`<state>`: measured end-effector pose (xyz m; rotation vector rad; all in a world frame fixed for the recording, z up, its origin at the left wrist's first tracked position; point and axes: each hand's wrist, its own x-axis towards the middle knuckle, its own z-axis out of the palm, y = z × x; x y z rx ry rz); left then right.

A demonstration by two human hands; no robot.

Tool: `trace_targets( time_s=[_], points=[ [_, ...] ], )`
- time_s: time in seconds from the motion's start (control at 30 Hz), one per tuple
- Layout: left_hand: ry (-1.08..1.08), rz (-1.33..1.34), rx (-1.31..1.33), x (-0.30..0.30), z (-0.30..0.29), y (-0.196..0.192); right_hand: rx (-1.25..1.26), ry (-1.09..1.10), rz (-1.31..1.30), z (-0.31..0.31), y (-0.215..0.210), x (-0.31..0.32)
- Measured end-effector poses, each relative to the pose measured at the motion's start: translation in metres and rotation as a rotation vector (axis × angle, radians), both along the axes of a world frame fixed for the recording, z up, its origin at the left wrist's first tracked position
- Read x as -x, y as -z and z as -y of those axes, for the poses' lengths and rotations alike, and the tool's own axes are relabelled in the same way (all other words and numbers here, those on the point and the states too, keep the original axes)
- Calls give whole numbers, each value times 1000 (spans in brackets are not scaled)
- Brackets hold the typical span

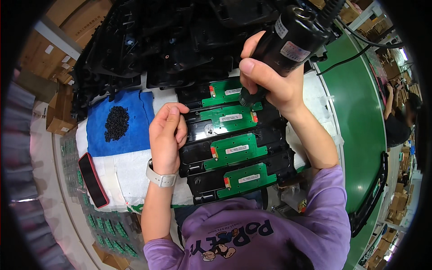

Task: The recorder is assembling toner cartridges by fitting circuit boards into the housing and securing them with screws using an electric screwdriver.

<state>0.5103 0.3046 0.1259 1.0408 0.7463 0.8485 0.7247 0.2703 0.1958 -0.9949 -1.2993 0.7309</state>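
The person's right hand [280, 85] has a firm grip around a fat black power screwdriver [299, 33]. A thick black cord [332, 12] comes out of its top. The screwdriver leans, with its low end pointing down at the right part of the two farthest green boards [252, 156].

There are four of these boards, lined up in rows in front of the person. Each one sits in a long black plastic piece [276, 135] and has a white sticker and a little red and white plug.

The left hand [167, 126] is by the left ends of the black pieces, with its fingers bent and the thumb close to the pointing finger. The view is poor there, so one cannot tell if its grip is pinching something tiny or nothing. A pale watch [162, 178] is on that wrist.

To the left, a blue cloth [140, 121] holds a heap of tiny black screws [116, 123]. It lies on a white cloth [130, 175]. A phone [93, 180] with a red edge is near the white cloth's left side. Past the boards is a big pile of black plastic parts [148, 40]. A green counter [355, 99] runs along the right.
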Motion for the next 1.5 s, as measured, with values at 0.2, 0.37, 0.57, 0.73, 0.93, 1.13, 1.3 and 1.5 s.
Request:
trace_targets(
  time_s=[0.2,0.37,0.57,0.73,0.93,1.13,1.3,1.5],
  points=[
    [-2,43,70,1,-3,1,-21,34,39,-6,2,5],
    [-30,58,133,3,-6,6,8,22,27,-8,0,5],
    [-29,82,132,4,-8,6,-72,-46,80,-3,0,7],
    [28,94,8,-1,0,-2,-51,-180,-146,7,-11,-2],
    [243,52,-3,-7,10,-6,-276,-491,-564,10,-16,-3],
    [308,46,-6,-6,11,-6,-226,-439,-645,10,-12,2],
    [301,-49,-34,-7,15,-9,-95,-372,-669,11,-14,3],
    [332,37,36,-4,12,-7,-49,-315,-840,9,-14,4]
  ],
)
